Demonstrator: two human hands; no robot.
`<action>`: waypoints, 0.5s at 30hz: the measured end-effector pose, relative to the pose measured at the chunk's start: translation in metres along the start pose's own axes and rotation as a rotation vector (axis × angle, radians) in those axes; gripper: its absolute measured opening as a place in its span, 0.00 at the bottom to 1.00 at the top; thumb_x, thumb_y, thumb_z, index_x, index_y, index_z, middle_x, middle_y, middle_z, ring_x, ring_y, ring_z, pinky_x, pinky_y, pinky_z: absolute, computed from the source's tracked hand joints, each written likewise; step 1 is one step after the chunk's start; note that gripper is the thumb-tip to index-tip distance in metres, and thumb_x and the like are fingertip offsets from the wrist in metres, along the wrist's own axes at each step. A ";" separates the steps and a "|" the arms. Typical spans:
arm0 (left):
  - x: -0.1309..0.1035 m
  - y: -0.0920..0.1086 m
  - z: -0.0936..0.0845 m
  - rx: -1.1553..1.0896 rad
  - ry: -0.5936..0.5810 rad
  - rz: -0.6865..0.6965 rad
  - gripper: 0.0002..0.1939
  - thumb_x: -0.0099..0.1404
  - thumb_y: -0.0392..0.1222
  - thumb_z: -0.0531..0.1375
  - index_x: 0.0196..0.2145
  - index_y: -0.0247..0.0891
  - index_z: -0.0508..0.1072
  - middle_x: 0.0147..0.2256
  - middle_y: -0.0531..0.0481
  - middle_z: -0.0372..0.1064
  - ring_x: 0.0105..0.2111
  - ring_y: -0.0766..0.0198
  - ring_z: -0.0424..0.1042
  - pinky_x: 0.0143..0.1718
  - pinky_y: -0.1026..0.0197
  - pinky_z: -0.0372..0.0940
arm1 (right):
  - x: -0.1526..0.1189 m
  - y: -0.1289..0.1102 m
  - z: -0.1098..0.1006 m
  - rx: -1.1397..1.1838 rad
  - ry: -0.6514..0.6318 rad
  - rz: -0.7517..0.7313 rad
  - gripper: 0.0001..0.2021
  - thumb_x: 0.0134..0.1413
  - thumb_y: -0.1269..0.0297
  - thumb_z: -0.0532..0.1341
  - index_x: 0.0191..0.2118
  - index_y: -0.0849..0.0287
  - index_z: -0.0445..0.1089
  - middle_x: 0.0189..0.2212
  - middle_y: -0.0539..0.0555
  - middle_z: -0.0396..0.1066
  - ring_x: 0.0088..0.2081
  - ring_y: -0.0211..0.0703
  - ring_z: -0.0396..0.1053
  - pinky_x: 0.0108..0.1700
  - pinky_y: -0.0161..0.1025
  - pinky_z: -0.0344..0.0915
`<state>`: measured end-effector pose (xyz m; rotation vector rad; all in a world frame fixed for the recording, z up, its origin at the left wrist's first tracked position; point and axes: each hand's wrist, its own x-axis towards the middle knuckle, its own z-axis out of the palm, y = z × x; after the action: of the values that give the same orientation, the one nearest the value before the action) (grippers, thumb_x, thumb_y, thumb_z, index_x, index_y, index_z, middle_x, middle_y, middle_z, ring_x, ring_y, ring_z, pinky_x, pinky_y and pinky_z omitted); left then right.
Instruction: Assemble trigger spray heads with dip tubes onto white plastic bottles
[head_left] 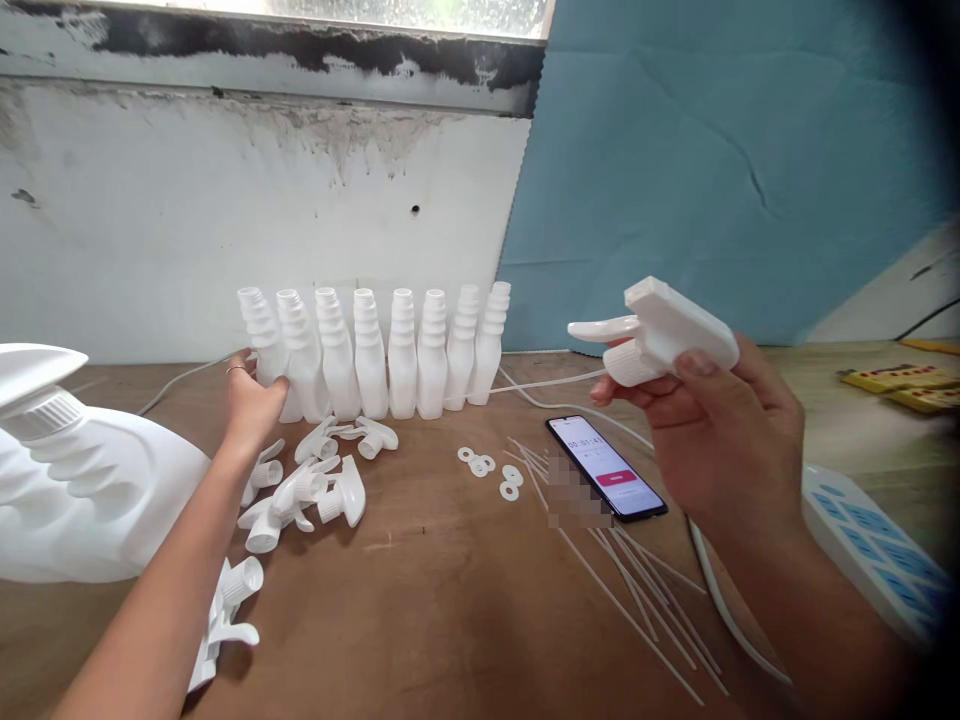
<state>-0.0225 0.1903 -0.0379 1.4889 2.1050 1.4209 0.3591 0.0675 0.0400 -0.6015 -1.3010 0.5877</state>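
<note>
While the left hand [256, 402] closes around the leftmost bottle [260, 335], the right hand [712, 435] grips a spray head [667, 335] in the air, well apart from it.
Held over the right side of the desk [450, 610], the spray head points its trigger leftward, a thin tube [547, 384] running from it toward the row of upright bottles [403, 360]; loose spray heads [349, 492] lie near the left forearm, while washers [509, 491], a phone [600, 460] and loose tubes [637, 600] lie between the hands, nearer the right.
</note>
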 end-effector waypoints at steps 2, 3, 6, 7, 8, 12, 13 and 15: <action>-0.004 0.003 -0.003 0.027 0.055 0.009 0.33 0.61 0.37 0.62 0.60 0.30 0.56 0.53 0.39 0.63 0.50 0.53 0.67 0.52 0.50 0.65 | 0.000 0.000 0.000 0.005 -0.010 0.008 0.08 0.64 0.70 0.59 0.45 0.62 0.75 0.42 0.64 0.71 0.37 0.52 0.73 0.35 0.46 0.71; -0.007 0.006 -0.005 0.047 0.088 0.014 0.33 0.60 0.38 0.63 0.60 0.30 0.56 0.51 0.41 0.65 0.48 0.51 0.68 0.51 0.48 0.65 | 0.000 0.000 0.001 0.010 -0.008 0.015 0.08 0.64 0.70 0.59 0.45 0.63 0.75 0.43 0.64 0.71 0.39 0.53 0.72 0.36 0.47 0.71; -0.013 0.013 -0.012 0.104 0.167 0.073 0.33 0.60 0.34 0.60 0.61 0.31 0.53 0.51 0.42 0.64 0.45 0.51 0.69 0.49 0.47 0.65 | 0.000 -0.003 0.002 0.026 0.000 0.039 0.07 0.63 0.70 0.59 0.42 0.63 0.74 0.42 0.64 0.72 0.40 0.53 0.72 0.37 0.47 0.72; -0.014 0.014 -0.013 0.115 0.171 0.104 0.34 0.60 0.31 0.59 0.62 0.31 0.51 0.52 0.41 0.62 0.46 0.52 0.68 0.50 0.47 0.65 | 0.001 -0.004 0.002 0.029 0.001 0.043 0.07 0.63 0.69 0.59 0.42 0.63 0.74 0.41 0.64 0.72 0.38 0.52 0.73 0.37 0.46 0.72; -0.014 0.015 -0.014 0.121 0.160 0.132 0.35 0.59 0.30 0.58 0.62 0.30 0.50 0.54 0.41 0.61 0.48 0.53 0.67 0.51 0.48 0.64 | 0.001 -0.005 0.002 0.032 0.002 0.047 0.07 0.63 0.69 0.59 0.42 0.63 0.74 0.41 0.64 0.72 0.38 0.52 0.72 0.37 0.46 0.72; -0.012 0.011 -0.006 0.133 0.035 0.150 0.40 0.58 0.32 0.61 0.64 0.26 0.48 0.58 0.37 0.54 0.56 0.51 0.60 0.58 0.50 0.60 | 0.003 -0.008 0.000 0.036 0.015 0.066 0.08 0.64 0.67 0.59 0.43 0.64 0.74 0.41 0.66 0.71 0.38 0.52 0.72 0.37 0.46 0.72; -0.011 0.009 -0.004 0.142 0.008 0.139 0.42 0.58 0.33 0.63 0.64 0.26 0.47 0.60 0.36 0.52 0.58 0.49 0.57 0.60 0.49 0.58 | 0.003 -0.008 0.000 0.037 0.018 0.070 0.08 0.64 0.67 0.59 0.43 0.64 0.74 0.41 0.66 0.71 0.38 0.52 0.72 0.37 0.46 0.72; -0.011 0.005 -0.001 0.167 -0.043 0.115 0.47 0.58 0.38 0.65 0.66 0.27 0.43 0.63 0.33 0.46 0.61 0.44 0.52 0.61 0.46 0.55 | 0.003 -0.007 0.000 0.036 0.021 0.075 0.08 0.63 0.67 0.59 0.42 0.64 0.74 0.41 0.66 0.71 0.37 0.51 0.72 0.37 0.46 0.72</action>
<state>-0.0147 0.1815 -0.0370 1.7111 2.1916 1.2627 0.3602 0.0645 0.0470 -0.6269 -1.2499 0.6635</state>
